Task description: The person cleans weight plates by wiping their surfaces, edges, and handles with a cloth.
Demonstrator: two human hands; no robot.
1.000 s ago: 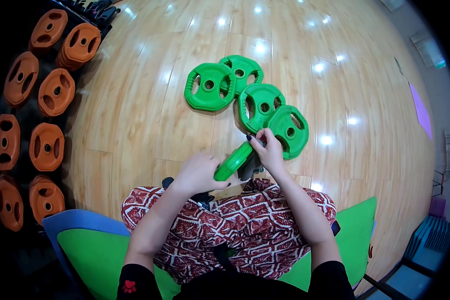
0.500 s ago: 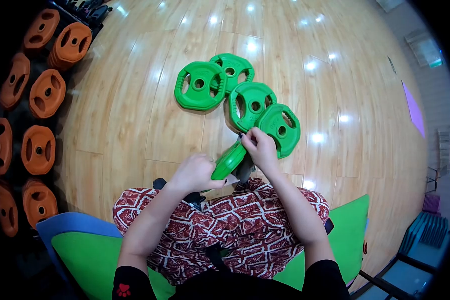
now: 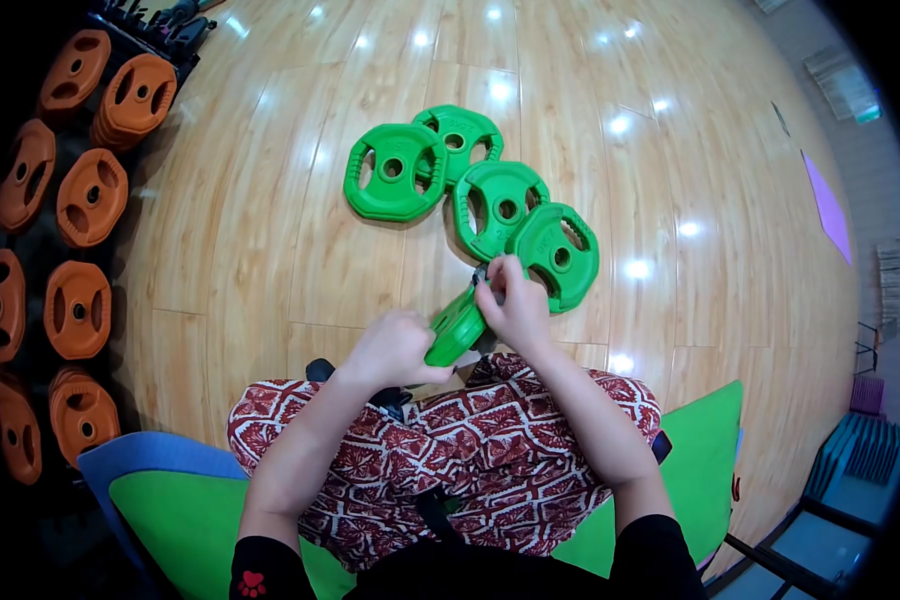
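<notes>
A green weight plate (image 3: pixel 456 329) is held tilted on its edge above my lap. My left hand (image 3: pixel 394 350) grips its lower left side, fingers curled round the rim. At the plate's upper right edge, my right hand (image 3: pixel 515 308) is closed in a pinch on a dark grey cloth (image 3: pixel 481 273), mostly hidden by the hand and the plate. Just beyond, several more green plates lie on the floor, partly overlapping. The nearest floor plate (image 3: pixel 558 258) is right by my right fingers; another plate (image 3: pixel 394 172) lies farther to the left.
Orange weight plates (image 3: pixel 78 310) hang on a dark rack along the left. I sit cross-legged on a green mat (image 3: pixel 185 515) with a blue layer under it, on a wooden floor (image 3: pixel 230 240). A purple sheet (image 3: pixel 826 210) and stacked teal items (image 3: pixel 855 450) are at the right.
My right hand and the grey cloth have shifted slightly along the held plate's edge. The plate has tipped a little, and the view has moved slightly. My left hand keeps its grip.
</notes>
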